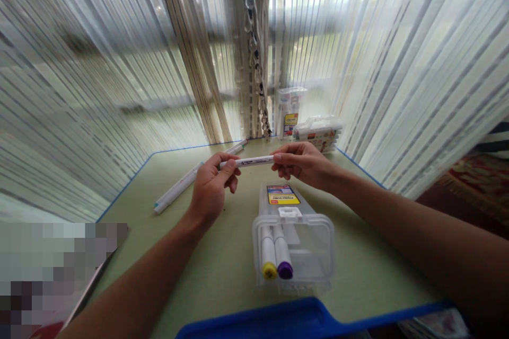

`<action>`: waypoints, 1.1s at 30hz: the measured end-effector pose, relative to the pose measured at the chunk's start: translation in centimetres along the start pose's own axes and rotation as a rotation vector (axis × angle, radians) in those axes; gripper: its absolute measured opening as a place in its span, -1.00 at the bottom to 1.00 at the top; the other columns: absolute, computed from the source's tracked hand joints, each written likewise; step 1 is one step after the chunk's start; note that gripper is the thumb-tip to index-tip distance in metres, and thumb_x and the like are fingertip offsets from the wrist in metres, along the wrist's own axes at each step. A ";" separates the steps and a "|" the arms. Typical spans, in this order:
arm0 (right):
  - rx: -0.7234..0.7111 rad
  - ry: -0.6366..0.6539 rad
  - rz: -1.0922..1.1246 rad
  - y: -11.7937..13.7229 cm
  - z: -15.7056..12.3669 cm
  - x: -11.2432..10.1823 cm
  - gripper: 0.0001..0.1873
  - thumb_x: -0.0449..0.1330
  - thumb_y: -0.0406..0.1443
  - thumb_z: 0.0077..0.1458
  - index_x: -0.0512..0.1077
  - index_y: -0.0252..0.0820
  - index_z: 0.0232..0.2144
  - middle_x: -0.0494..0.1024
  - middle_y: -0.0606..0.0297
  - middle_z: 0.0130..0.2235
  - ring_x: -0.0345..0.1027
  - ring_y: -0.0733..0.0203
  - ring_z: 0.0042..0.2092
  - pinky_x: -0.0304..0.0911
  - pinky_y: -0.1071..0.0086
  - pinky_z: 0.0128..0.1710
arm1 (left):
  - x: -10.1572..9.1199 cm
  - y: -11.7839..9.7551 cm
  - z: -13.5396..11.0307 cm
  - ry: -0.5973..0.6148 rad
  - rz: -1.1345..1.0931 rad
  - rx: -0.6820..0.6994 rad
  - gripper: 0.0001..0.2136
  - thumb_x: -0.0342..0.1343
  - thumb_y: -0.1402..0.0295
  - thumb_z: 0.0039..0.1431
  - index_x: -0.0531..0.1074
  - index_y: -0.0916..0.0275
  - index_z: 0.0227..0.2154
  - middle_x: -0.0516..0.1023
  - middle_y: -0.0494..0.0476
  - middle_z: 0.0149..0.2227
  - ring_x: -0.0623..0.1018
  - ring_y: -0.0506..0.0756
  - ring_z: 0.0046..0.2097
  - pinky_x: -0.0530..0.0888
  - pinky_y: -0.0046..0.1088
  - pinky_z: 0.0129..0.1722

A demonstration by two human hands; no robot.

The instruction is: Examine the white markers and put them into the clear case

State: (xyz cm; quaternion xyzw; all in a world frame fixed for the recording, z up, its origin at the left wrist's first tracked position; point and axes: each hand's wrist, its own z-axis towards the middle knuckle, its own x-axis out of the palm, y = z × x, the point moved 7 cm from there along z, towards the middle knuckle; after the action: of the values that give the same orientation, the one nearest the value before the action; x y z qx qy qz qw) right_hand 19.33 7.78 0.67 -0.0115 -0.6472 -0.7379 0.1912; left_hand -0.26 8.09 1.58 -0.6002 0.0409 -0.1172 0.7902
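A white marker [256, 160] with dark printing is held level above the table, one end in each hand. My left hand [217, 183] pinches its left end between thumb and fingers. At the right end, my right hand [300, 163] grips it the same way; both tips are covered by fingers. Below them lies a clear plastic case [310, 243] with its open end toward me. Inside it, side by side, are a yellow-ended marker [269, 254] and a purple-ended marker [283, 254]. Left of my left hand lie white markers with teal ends [177, 190].
Another white marker [236, 147] lies near the table's back edge. Behind my right hand stand an upright clear case [291, 111] and a handled marker box [318, 132]. The green table [222, 259] has a blue rim. String curtains [119, 63] hang close around it.
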 end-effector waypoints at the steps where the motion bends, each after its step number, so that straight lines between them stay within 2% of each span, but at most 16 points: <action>1: -0.002 -0.004 -0.001 0.0 0.0 0.0 -0.70 0.54 -0.21 -0.18 0.61 -0.29 -0.44 0.63 0.23 -0.50 0.40 0.37 -0.58 0.32 0.50 -0.57 | 0.0 -0.1 0.0 -0.003 0.014 0.002 -0.80 0.24 0.27 0.11 0.49 0.30 -0.29 0.45 -0.01 -0.49 0.37 -0.08 -0.61 0.31 -0.55 -0.61; 8: -0.015 -0.104 -0.010 -0.1 0.2 -0.7 -0.67 0.53 -0.18 -0.19 0.60 -0.28 -0.40 0.61 0.24 -0.49 0.42 0.36 -0.58 0.27 0.52 -0.63 | 0.2 -0.7 -0.1 -0.029 0.177 0.045 -0.80 0.23 0.27 0.14 0.50 0.32 -0.28 0.49 0.01 -0.47 0.35 -0.10 -0.63 0.25 -0.58 -0.64; 12: -0.029 -0.120 0.002 0.0 0.2 -0.8 -0.67 0.52 -0.21 -0.19 0.61 -0.29 -0.37 0.62 0.23 -0.47 0.41 0.36 -0.58 0.27 0.51 -0.63 | 0.3 -0.7 0.0 -0.033 0.201 0.056 -0.78 0.23 0.27 0.15 0.50 0.33 -0.24 0.51 0.02 -0.45 0.34 -0.12 -0.63 0.24 -0.59 -0.64; 22: -0.011 -0.132 0.041 0.0 0.2 -0.8 -0.78 0.40 -0.33 -0.17 0.63 -0.30 -0.37 0.65 0.19 -0.48 0.42 0.32 -0.60 0.27 0.50 -0.65 | -0.1 0.0 0.0 -0.038 0.015 0.002 -0.81 0.07 0.35 0.19 0.46 0.31 -0.20 0.52 0.08 -0.38 0.38 -0.08 -0.60 0.31 -0.54 -0.61; 33: 0.012 -0.105 0.086 -0.1 0.0 -0.7 -0.73 0.24 -0.35 -0.18 0.62 -0.35 -0.36 0.66 0.14 -0.48 0.43 0.28 -0.58 0.28 0.47 -0.62 | -0.2 -0.1 0.0 -0.059 0.013 0.006 -0.82 0.04 0.36 0.21 0.43 0.32 -0.19 0.52 0.07 -0.39 0.38 -0.07 -0.61 0.30 -0.53 -0.62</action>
State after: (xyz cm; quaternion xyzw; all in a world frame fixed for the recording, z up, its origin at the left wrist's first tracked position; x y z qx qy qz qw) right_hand 20.00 7.95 0.42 -0.0770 -0.6596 -0.7234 0.1887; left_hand -0.42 8.10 1.62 -0.6006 0.0210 -0.0946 0.7936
